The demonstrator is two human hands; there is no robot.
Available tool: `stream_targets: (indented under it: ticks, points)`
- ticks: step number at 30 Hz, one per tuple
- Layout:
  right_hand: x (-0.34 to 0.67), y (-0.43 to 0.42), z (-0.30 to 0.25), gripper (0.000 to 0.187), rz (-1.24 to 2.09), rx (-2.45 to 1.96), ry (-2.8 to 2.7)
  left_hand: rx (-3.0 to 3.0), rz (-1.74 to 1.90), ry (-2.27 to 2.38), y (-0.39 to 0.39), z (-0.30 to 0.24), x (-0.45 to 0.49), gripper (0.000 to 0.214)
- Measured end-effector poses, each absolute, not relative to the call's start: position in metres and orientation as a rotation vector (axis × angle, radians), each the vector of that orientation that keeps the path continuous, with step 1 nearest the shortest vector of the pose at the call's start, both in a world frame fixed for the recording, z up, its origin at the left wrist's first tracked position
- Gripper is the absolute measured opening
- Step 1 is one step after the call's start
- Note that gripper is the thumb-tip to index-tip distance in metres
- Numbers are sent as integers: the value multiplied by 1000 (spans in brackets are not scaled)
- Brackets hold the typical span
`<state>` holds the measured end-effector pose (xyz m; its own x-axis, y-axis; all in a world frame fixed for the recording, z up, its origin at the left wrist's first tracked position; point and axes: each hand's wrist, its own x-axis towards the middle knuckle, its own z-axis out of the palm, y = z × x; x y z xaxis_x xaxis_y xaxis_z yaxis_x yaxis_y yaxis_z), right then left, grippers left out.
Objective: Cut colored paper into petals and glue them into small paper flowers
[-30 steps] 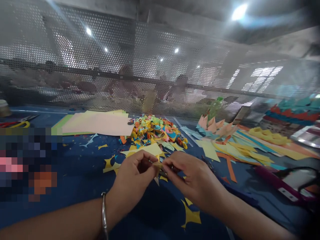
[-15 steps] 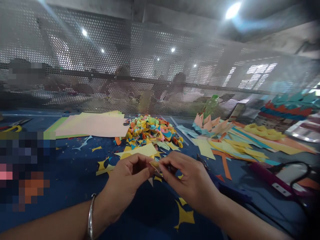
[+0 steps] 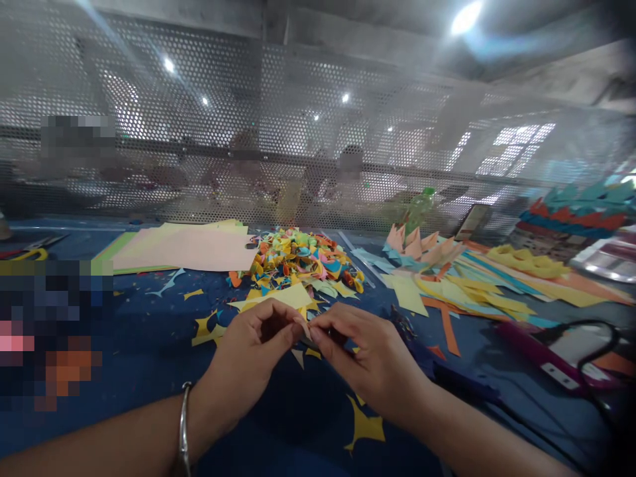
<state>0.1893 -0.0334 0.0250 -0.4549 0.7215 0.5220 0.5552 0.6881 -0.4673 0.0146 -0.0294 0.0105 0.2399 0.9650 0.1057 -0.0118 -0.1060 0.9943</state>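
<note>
Over the near middle of the blue table, my left hand (image 3: 251, 354) and my right hand (image 3: 375, 354) meet fingertip to fingertip. Between them is a small piece of paper (image 3: 304, 326), pinched from both sides and mostly covered by the fingers. A silver bangle (image 3: 183, 427) circles my left wrist. Just behind the hands lies a pale yellow paper sheet (image 3: 283, 298), with a heap of small curled paper pieces (image 3: 298, 258) in many colours beyond it. A yellow cut-out scrap (image 3: 366, 425) rests below my right hand.
At back left lies a paper stack (image 3: 183, 248), with yellow-handled scissors (image 3: 36, 253) farther left. Peach folded paper points (image 3: 422, 244) and coloured strips (image 3: 472, 291) spread rightward. A dark blue corded tool (image 3: 462, 381) and purple power strip (image 3: 551, 364) lie right. Perforated mesh (image 3: 308, 132) stands behind.
The fingertips have shifted slightly on the small paper piece, and less of it shows now. Both hands stay in nearly the same place, still pinching.
</note>
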Motion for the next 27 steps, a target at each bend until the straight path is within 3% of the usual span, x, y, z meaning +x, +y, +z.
stream_targets:
  ticks: [27]
  points:
    - [192, -33, 20, 12, 304, -910, -2151, 1293, 1065, 888, -31, 16, 9, 20]
